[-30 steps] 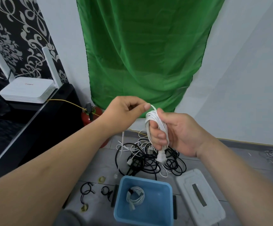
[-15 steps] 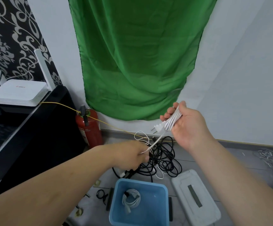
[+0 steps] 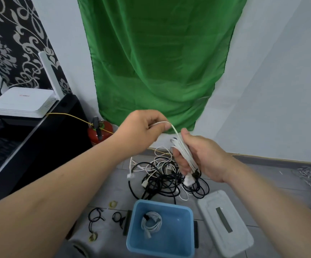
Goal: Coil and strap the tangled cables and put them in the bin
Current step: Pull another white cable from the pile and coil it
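Winding is in hand above the bin (image 3: 162, 202). The right hand (image 3: 201, 159) has its fingers closed round a bundle of white cable (image 3: 183, 151) loops. The left hand (image 3: 143, 131) pinches the free run and leads it to the bundle.

Recommended: keep that run taut, lay each turn flat against the one before, and match loop lengths.

The tangle (image 3: 165, 181) lies on the floor beyond the bin. One coiled cable (image 3: 151, 223) sits inside it. Black loops (image 3: 95, 216), probably ties, lie to its left.

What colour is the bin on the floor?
The bin is light blue; the head view shows it.
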`<state>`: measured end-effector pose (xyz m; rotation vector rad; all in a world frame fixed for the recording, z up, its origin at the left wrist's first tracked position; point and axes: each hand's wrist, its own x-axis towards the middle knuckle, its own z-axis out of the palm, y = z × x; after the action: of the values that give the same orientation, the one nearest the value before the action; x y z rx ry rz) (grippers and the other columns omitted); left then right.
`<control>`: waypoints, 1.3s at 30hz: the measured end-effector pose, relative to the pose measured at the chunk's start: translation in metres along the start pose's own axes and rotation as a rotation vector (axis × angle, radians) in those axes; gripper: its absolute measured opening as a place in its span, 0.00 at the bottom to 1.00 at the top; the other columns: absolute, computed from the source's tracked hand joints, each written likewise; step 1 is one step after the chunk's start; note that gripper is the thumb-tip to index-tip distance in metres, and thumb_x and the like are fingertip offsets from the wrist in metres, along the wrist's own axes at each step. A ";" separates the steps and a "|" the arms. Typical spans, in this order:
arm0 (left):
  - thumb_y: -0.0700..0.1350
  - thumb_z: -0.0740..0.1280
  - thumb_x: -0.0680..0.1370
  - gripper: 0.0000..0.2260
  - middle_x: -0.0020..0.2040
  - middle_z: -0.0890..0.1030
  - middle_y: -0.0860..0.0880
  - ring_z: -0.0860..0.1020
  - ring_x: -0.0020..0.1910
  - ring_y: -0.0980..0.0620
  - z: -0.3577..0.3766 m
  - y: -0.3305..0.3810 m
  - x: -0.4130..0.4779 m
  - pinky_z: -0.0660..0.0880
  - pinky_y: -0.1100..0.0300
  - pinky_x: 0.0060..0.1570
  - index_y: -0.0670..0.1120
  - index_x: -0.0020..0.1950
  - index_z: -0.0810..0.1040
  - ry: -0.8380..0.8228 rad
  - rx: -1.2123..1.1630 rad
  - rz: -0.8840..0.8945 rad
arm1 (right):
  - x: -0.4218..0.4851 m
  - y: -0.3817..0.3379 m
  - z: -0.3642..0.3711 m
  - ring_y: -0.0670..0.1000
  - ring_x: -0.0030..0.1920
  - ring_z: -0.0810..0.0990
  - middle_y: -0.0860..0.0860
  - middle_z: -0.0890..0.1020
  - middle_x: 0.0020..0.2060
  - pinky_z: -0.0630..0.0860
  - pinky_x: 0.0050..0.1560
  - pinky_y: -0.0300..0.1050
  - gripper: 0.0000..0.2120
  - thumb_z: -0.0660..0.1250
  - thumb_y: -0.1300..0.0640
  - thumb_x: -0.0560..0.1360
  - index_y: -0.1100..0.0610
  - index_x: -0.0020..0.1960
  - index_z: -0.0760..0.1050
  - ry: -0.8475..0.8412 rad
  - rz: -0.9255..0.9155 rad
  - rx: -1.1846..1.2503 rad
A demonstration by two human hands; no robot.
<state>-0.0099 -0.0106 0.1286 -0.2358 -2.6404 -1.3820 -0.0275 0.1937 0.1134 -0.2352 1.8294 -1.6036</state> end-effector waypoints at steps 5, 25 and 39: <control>0.48 0.67 0.83 0.07 0.34 0.82 0.47 0.73 0.30 0.53 0.006 -0.014 -0.005 0.72 0.59 0.31 0.51 0.49 0.84 -0.080 -0.104 -0.099 | -0.006 -0.014 0.017 0.53 0.26 0.63 0.55 0.65 0.27 0.70 0.33 0.49 0.25 0.52 0.45 0.85 0.60 0.40 0.72 -0.169 -0.028 0.289; 0.49 0.65 0.82 0.08 0.34 0.77 0.54 0.73 0.33 0.56 -0.008 -0.011 -0.054 0.70 0.57 0.36 0.49 0.44 0.78 -0.304 0.291 0.066 | 0.033 -0.014 0.038 0.53 0.33 0.79 0.53 0.81 0.32 0.77 0.43 0.49 0.22 0.57 0.44 0.85 0.62 0.50 0.78 0.334 -0.129 -0.023; 0.44 0.73 0.78 0.02 0.42 0.84 0.53 0.81 0.42 0.53 -0.046 -0.038 -0.045 0.77 0.53 0.46 0.48 0.50 0.86 0.060 0.101 0.153 | 0.031 -0.018 0.070 0.51 0.23 0.59 0.52 0.62 0.23 0.63 0.30 0.47 0.26 0.52 0.43 0.85 0.58 0.35 0.72 -0.123 0.087 0.155</control>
<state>0.0286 -0.0729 0.1150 -0.3700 -2.5740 -1.1863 -0.0149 0.1160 0.1185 -0.1783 1.5930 -1.6239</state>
